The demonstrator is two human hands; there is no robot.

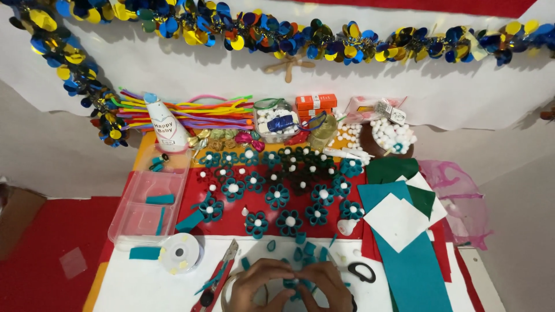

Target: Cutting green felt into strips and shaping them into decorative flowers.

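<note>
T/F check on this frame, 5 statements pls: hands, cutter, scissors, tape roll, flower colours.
1. Both hands, left hand and right hand, meet on a teal felt piece. True.
2. The utility knife lies right of the hands. False: it lies to their left.
3. The scissors lie right of the hands. True.
4. The tape roll sits inside the clear plastic box. False: it lies on the table, in front of the box.
5. The finished felt flowers have yellow centres. False: the centres are white.
</note>
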